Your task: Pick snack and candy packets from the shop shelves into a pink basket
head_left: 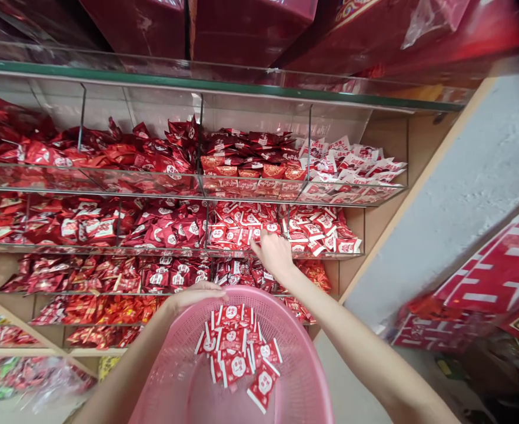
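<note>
Far left: clear shelf bins (109, 182) in stepped tiers, packed with red wrapped sweets, the lower rows darker and more crumpled.

Left of centre: left hand (193, 296) curled over the far rim of a pink mesh basket (303, 377), fingers wrapped on the plastic edge, grip closed on the rim and carrying the basket tilted toward the shelves. Inside, a loose heap of red-and-white sachets (237, 353), flat rectangles lying every way, no common long axis, one sachet (263, 386) slid lower toward the near side.

Centre: right hand (275, 253) stretched up and forward past the basket rim, back of the hand to the camera, fingertips at the lip of the middle-tier bin (250, 227) holding matching red-and-white sachets. Fingers bent downward over the lip; whether anything sits pinched between them cannot be told, hidden by the hand itself. Bin directly ahead of and just above the fingers, touching or nearly so; basket directly below and behind the wrist, near. Right hand clearly the nearer one to the bin, left hand busy with the rim.

Right of centre: more sachet bins (348, 165), whiter wrappers on the upper tier.

Far right: grey wall (471, 194), then stacked red boxes (498, 282) leaning low by the floor.
</note>
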Motion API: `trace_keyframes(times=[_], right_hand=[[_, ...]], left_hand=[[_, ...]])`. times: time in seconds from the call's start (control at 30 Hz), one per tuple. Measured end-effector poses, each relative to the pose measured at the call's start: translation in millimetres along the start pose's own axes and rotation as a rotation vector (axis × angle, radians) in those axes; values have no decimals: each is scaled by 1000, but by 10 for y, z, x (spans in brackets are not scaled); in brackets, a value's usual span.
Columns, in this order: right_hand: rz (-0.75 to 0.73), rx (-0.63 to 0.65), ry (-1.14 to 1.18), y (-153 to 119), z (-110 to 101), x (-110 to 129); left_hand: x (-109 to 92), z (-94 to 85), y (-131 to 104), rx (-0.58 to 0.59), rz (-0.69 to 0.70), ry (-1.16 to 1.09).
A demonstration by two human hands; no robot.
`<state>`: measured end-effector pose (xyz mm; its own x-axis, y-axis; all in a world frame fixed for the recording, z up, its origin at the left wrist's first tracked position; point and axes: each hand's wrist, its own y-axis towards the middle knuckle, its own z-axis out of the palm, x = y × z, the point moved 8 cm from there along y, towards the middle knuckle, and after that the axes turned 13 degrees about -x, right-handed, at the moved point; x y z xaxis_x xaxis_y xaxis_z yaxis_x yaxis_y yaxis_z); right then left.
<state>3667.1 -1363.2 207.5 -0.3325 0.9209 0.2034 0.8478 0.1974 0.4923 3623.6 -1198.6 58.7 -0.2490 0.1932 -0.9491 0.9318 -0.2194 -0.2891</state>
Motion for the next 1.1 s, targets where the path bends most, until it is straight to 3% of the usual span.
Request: trace_keyframes(times=[0.1, 0.2, 0.27, 0.33, 0.4, 0.53, 0.8, 0.93, 1.1], right_hand=[[-184, 26, 39, -480, 110, 151], [-564, 343, 111, -1266, 512, 380], [-727, 536, 68, -1759, 783, 397], [-821, 630, -49, -2084, 1003, 343], [-878, 636, -154, -2239, 1143, 296], [-932, 619, -199, -2298, 1206, 298], [-802, 685, -119, -1991, 906, 295], [-647, 565, -160, -1707, 907, 174], [-606, 473, -256, -1655, 975, 142]], left_hand=[[-21, -19, -17, 24, 11, 7], [-72, -32, -11, 29, 59, 31], [-98, -34, 7, 21, 83, 46], [-100, -25, 31, 16, 86, 59], [-89, -20, 54, 3, 75, 68], [-87, -38, 66, -35, 65, 93], [-87, -22, -17, -6, 26, 53], [-62, -18, -19, -14, 27, 15], [-91, -8, -40, 4, 48, 51]])
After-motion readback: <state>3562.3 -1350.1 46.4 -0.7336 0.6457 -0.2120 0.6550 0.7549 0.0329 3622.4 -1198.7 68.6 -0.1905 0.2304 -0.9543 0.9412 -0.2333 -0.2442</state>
